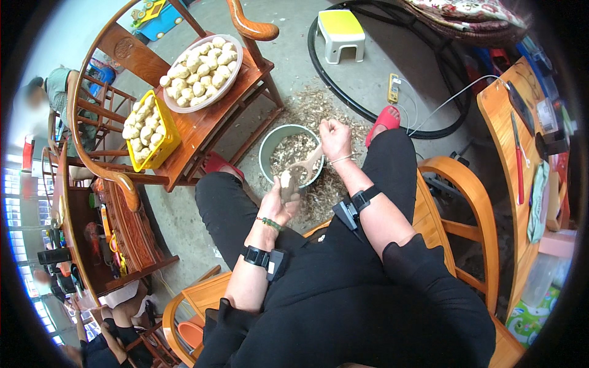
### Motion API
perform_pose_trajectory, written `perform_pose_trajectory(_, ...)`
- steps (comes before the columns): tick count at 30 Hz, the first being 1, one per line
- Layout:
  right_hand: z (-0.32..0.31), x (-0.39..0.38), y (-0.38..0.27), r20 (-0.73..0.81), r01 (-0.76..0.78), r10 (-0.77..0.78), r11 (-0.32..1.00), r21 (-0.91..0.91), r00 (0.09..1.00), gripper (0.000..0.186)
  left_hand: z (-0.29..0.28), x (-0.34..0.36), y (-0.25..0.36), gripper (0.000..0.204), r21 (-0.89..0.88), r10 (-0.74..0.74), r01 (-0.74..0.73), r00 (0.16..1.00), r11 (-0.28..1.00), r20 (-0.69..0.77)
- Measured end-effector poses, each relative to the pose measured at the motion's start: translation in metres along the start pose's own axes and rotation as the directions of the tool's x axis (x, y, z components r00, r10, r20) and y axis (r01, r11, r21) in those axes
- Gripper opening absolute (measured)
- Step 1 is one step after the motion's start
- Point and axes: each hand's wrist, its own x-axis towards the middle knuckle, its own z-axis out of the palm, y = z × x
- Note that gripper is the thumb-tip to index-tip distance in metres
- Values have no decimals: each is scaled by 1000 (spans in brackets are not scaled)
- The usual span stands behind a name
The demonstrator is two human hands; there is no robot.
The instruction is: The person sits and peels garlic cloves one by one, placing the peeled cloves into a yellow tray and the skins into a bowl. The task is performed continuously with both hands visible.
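My left hand (280, 207) is closed round a small brown tuber (286, 179) whose upper end is peeled pale. In my right hand (335, 140), a fist, is the handle of a light wooden tool (311, 161); it slants down toward the tuber. The tool's working end is blurred, so its exact kind does not show. Both hands are over or beside the near rim of a pale green bucket (265, 150), which holds brown and whitish peelings (291, 147).
Ahead on the left, a wooden armchair (211, 132) carries a wide bowl (235, 73) and a yellow basket (169, 146), both heaped with peeled tubers. Peelings litter the floor round the bucket. Farther off are a stool (341, 30) and a black hoop (314, 58). Other people sit at left.
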Motion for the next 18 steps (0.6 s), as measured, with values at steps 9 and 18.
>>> perform_pose_trajectory(9,18,-15,-2,72,286,-279,948,-136,958,28,-19,13,1,45,63,-100,96,993,993,57)
perform_pose_trajectory(18,6,-8,-13,86,91,-85,993,-71,993,28,-16,13,3,42,37,-85,87,995,995,-51)
